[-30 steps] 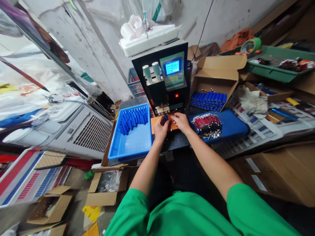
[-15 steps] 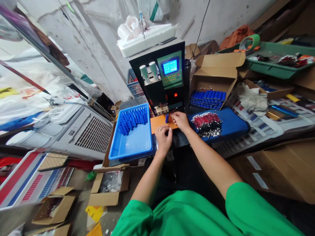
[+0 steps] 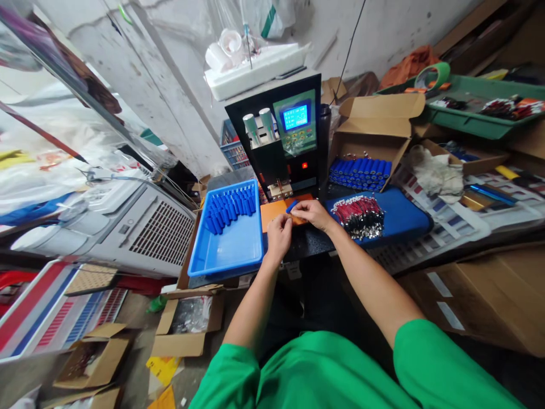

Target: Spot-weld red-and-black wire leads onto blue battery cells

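Note:
A blue cylinder (image 3: pixel 292 206) lies tilted over the orange board (image 3: pixel 268 215) below the black machine (image 3: pixel 279 153). Its near end is at the fingertips of my right hand (image 3: pixel 312 213), which are pinched together. Close beside it on the left, my left hand (image 3: pixel 280 233) has its fingers closed; whatever they hold is too small to make out. The blue tray (image 3: pixel 225 250) left of my hands carries rows of blue cylinders. Right of my hands, a pile of red and black wires (image 3: pixel 360 216) lies on a blue surface.
An open cardboard box (image 3: pixel 374 128) of blue cylinders stands right of the machine. A green tray (image 3: pixel 472 125) with wires and tape is at the far right. White foam (image 3: pixel 255 71) tops the machine. Small cardboard boxes (image 3: pixel 181 343) sit on the floor at lower left.
The blue cylinder has gone from upright under the machine to tilted, at my right fingertips. My left hand has moved slightly up and left.

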Demonstrator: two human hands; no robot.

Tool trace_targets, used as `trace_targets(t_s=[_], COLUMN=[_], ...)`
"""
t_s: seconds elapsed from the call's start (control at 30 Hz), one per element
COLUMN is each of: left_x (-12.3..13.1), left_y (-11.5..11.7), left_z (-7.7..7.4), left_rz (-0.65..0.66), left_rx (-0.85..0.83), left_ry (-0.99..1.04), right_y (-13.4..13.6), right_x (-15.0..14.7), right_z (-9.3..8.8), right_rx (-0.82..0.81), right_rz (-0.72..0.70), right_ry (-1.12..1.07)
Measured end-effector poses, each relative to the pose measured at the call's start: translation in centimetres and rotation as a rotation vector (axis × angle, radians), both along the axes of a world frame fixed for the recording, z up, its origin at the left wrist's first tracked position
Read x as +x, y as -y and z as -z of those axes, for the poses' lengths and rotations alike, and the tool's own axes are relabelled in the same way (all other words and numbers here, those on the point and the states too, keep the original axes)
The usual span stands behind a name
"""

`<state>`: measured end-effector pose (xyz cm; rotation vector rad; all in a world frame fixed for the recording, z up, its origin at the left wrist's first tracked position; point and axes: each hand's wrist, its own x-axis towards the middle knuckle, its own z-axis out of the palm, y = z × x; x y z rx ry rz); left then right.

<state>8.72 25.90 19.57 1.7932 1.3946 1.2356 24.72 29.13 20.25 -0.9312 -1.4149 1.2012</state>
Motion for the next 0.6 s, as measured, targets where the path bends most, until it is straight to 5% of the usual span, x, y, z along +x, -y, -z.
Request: trace_targets(t_s=[0.27,0.43,0.6], left_x=[-0.2,-0.5,0.4], left_y=[-1.2,-2.0,-3.8], left_z=[-0.5,-0.8,-0.6], left_rz=[0.091,-0.081,-0.128], left_rx=[-0.059,0.099,0.09], left_ry=[0.005,-0.033,-0.333], right_y=[-0.1,-0.4,-0.5], right_x=[-0.3,-0.3,-0.6], right_z=[-0.1,0.6,0.9], right_rx=[-0.002,-0.045,-0.078], right_rz=[0.027,0.103,0.154], right_ry=[0.022,-0.038,-0.138])
